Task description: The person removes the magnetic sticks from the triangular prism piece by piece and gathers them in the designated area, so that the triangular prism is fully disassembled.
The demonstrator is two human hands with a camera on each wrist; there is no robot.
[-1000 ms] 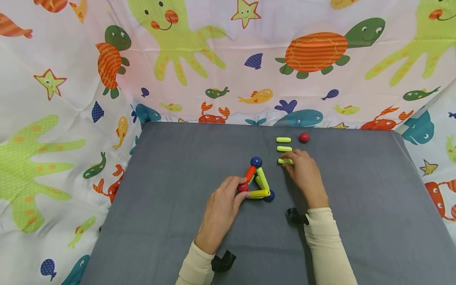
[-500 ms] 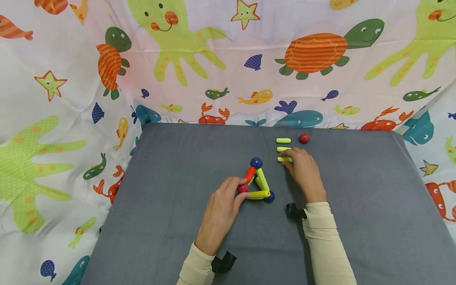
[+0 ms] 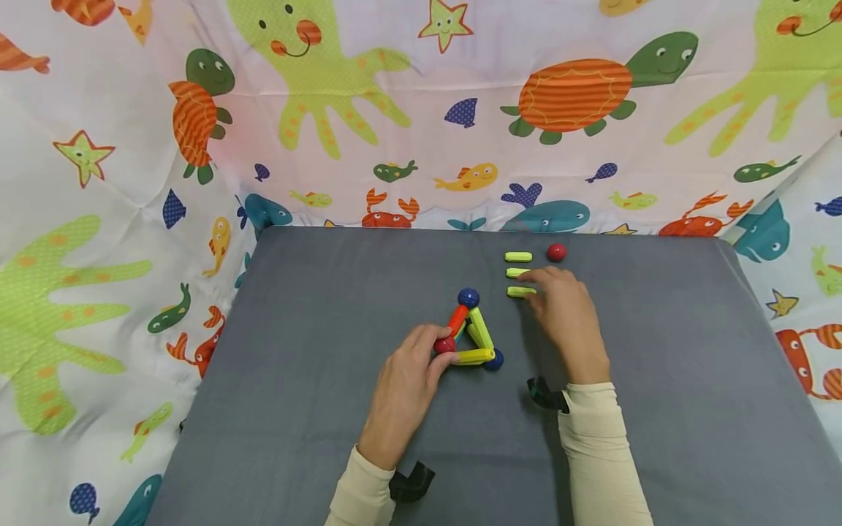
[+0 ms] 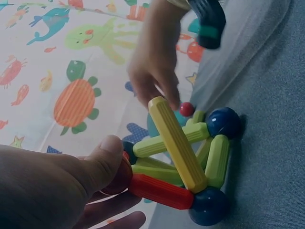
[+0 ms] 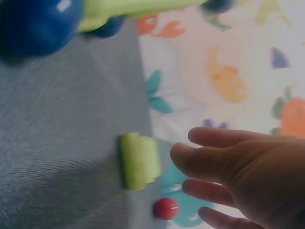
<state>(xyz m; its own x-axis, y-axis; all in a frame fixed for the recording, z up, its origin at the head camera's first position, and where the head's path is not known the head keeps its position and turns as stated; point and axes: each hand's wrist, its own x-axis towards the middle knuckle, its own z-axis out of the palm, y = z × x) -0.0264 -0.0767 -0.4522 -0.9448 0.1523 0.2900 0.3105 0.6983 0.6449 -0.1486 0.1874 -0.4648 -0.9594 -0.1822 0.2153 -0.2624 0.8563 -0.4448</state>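
Note:
In the head view my left hand (image 3: 403,394) pinches the red ball (image 3: 444,345) at one corner of a frame built from coloured sticks and balls. Thumb and fingers lie on that ball (image 4: 119,179) in the left wrist view. A red stick (image 4: 161,191), a yellow stick (image 4: 176,143) with one end in the air, light green sticks (image 4: 218,161) and blue balls (image 4: 208,206) make up the rest. My right hand (image 3: 567,318), fingers apart and holding nothing, hovers beside a loose light green stick (image 3: 521,291); the right wrist view shows a gap between the hand (image 5: 267,176) and the sticks (image 5: 134,162).
Two more light green sticks lie behind the nearest one, the middle one (image 3: 515,272) partly covered by a finger and the far one (image 3: 518,257) in full sight. A loose red ball (image 3: 556,252) lies near the grey table's (image 3: 316,307) back edge. A sea-animal printed cloth (image 3: 395,109) hangs behind.
My right hand has let go of the nearest light green stick, which was nudged into line with the other two. The left hand keeps its hold. The head view has shifted slightly.

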